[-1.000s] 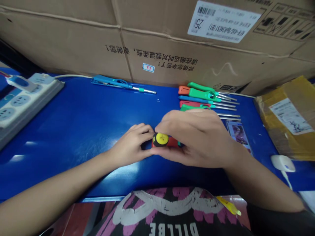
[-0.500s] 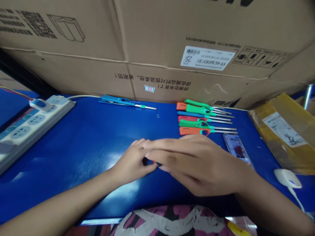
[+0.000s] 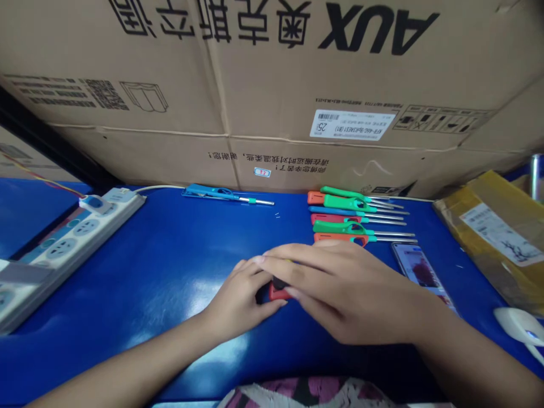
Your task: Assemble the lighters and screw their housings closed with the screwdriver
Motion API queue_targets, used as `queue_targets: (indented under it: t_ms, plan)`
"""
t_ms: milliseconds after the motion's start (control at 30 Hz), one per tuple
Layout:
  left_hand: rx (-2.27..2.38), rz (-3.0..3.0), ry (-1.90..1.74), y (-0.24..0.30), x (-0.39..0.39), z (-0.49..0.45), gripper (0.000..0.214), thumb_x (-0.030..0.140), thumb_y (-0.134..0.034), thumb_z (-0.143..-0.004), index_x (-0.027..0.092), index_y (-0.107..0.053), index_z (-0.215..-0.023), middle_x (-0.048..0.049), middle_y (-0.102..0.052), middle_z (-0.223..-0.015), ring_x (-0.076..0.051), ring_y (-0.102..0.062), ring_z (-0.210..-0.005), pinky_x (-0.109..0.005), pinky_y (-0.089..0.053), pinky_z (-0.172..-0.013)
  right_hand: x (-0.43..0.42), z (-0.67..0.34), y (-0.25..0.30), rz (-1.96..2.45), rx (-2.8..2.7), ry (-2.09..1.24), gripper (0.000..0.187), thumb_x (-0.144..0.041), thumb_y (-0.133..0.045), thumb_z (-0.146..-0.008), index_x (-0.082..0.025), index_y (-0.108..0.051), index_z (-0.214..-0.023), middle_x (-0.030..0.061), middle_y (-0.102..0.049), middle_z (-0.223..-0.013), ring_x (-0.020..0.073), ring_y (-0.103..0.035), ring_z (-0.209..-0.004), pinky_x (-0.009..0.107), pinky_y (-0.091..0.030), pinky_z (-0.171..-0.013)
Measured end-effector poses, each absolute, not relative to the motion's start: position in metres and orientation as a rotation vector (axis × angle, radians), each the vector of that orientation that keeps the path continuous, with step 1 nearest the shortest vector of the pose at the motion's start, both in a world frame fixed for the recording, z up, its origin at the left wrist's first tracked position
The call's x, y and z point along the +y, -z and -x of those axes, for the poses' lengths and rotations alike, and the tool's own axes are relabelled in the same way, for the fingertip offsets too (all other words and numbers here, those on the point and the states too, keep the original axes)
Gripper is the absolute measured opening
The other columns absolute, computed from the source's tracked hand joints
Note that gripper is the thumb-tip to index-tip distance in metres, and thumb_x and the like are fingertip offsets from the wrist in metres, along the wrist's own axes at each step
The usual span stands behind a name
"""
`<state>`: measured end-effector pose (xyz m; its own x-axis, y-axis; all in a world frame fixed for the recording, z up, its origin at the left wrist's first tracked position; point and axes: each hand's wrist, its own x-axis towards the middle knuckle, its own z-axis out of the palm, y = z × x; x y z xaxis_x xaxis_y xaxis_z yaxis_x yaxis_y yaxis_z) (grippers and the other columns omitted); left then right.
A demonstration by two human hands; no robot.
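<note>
In front of me on the blue table [image 3: 170,255], both hands meet over a small red object [image 3: 278,293] with a black part [image 3: 279,283]. My fingers cover most of it, so its kind cannot be told. My left hand [image 3: 240,300] curls around its left side, with the thumb along the near edge. From the right, my right hand [image 3: 348,289] arches over the top, its fingers bent around the black part. A bit of yellow shows beneath these fingers. Just beyond lie several long-necked utility lighters, among them an orange one [image 3: 335,238] and a green one [image 3: 340,228].
A blue utility lighter [image 3: 212,192] lies apart at the back left. A power strip [image 3: 68,243] runs along the left side. On the right are a phone [image 3: 419,269], a taped package [image 3: 497,238] and a white corded device [image 3: 518,326]. A large carton [image 3: 263,102] stands behind.
My view has tilted upward, showing more of the carton. More of the red object and its black part now shows between my hands, which stay together.
</note>
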<state>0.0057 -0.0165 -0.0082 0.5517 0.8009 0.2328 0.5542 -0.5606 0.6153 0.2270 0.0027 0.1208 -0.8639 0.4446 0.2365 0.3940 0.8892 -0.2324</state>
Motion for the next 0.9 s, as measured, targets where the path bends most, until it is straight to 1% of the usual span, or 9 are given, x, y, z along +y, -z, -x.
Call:
queue_targets:
  t_ms: [67,133,267,467,533,600,700,767,900]
  plan:
    - [1.157,-2.294,-0.661,0.010,-0.016,-0.006,0.032,0.036,-0.072,-0.089,0.022,-0.062,-0.116,-0.0108,-0.067,-0.114,-0.031,-0.062,-0.104,-0.048,-0.050,-0.084,0.004,-0.230,-0.123,0.640,-2.835,-0.322,0.047,-0.008,-0.044,-0.096,-0.021,-0.051,-0.141,0.0066,-0.067,-0.134,0.0157,-0.066,-0.100,0.031,-0.046,-0.075]
    - [1.185,-2.284,-0.628,0.011,-0.016,-0.007,0.028,0.038,-0.072,-0.088,0.022,-0.064,-0.109,-0.0094,-0.067,-0.110,-0.030,-0.062,-0.101,-0.048,-0.049,-0.085,0.005,-0.230,-0.124,0.637,-2.842,-0.303,0.043,-0.005,-0.046,-0.094,-0.023,-0.057,-0.131,0.0041,-0.070,-0.126,0.0156,-0.066,-0.095,0.032,-0.045,-0.074]
    - [1.178,-2.290,-0.622,0.011,-0.015,-0.008,0.022,0.039,-0.071,-0.088,0.023,-0.065,-0.102,-0.0072,-0.067,-0.104,-0.027,-0.062,-0.095,-0.044,-0.048,-0.083,0.003,-0.230,-0.125,0.613,-2.833,-0.297,0.039,-0.005,-0.051,-0.092,-0.023,-0.058,-0.126,0.0025,-0.070,-0.120,0.0161,-0.067,-0.093,0.031,-0.047,-0.074]
    - [1.089,-2.371,-0.542,-0.004,-0.010,-0.002,0.018,0.031,-0.070,-0.083,0.021,-0.061,-0.096,-0.0047,-0.065,-0.095,-0.025,-0.060,-0.091,-0.041,-0.047,-0.082,0.006,-0.251,-0.122,0.721,-2.485,-0.479,0.024,-0.014,-0.061,-0.094,-0.022,-0.059,-0.117,0.0049,-0.069,-0.116,0.0168,-0.065,-0.110,0.030,-0.053,-0.095]
    - [1.052,-2.440,-0.412,-0.015,-0.007,0.002,0.020,0.028,-0.068,-0.078,0.021,-0.060,-0.095,-0.0038,-0.064,-0.091,-0.025,-0.059,-0.088,-0.040,-0.046,-0.080,0.011,-0.263,-0.107,0.818,-2.306,-0.551,0.025,-0.016,-0.066,-0.091,-0.022,-0.060,-0.115,0.0052,-0.068,-0.112,0.0178,-0.068,-0.104,0.031,-0.057,-0.089]
    - [1.061,-2.516,-0.277,-0.025,-0.006,0.006,0.022,0.029,-0.067,-0.075,0.021,-0.058,-0.094,-0.0034,-0.064,-0.089,-0.025,-0.057,-0.085,-0.040,-0.044,-0.077,0.018,-0.276,-0.084,0.903,-2.107,-0.818,0.025,-0.018,-0.064,-0.093,-0.021,-0.057,-0.117,0.0051,-0.065,-0.108,0.0154,-0.071,-0.087,0.029,-0.061,-0.076]
    - [1.111,-2.589,-0.122,-0.035,-0.005,0.013,0.020,0.031,-0.066,-0.076,0.022,-0.057,-0.091,-0.0027,-0.063,-0.086,-0.025,-0.057,-0.082,-0.039,-0.043,-0.075,0.026,-0.292,-0.050,0.986,-1.956,-1.039,0.019,-0.023,-0.062,-0.095,-0.022,-0.055,-0.113,0.0057,-0.065,-0.106,0.0173,-0.074,-0.088,0.032,-0.063,-0.078]
    - [1.151,-2.633,-0.076,-0.038,-0.006,0.015,0.021,0.034,-0.066,-0.078,0.022,-0.057,-0.093,-0.0033,-0.065,-0.089,-0.025,-0.058,-0.084,-0.038,-0.043,-0.076,0.029,-0.300,-0.034,1.062,-2.003,-0.984,0.017,-0.025,-0.059,-0.097,-0.023,-0.057,-0.114,0.0076,-0.067,-0.110,0.0185,-0.073,-0.093,0.032,-0.062,-0.078]
    - [1.189,-2.714,-0.120,-0.035,-0.009,0.014,0.038,0.052,-0.067,-0.085,0.021,-0.059,-0.106,-0.0064,-0.066,-0.100,-0.028,-0.061,-0.091,-0.039,-0.044,-0.077,0.032,-0.307,-0.021,1.042,-2.410,-0.542,0.018,-0.027,-0.060,-0.097,-0.022,-0.064,-0.114,0.0088,-0.071,-0.113,0.0236,-0.066,-0.103,0.040,-0.056,-0.088]
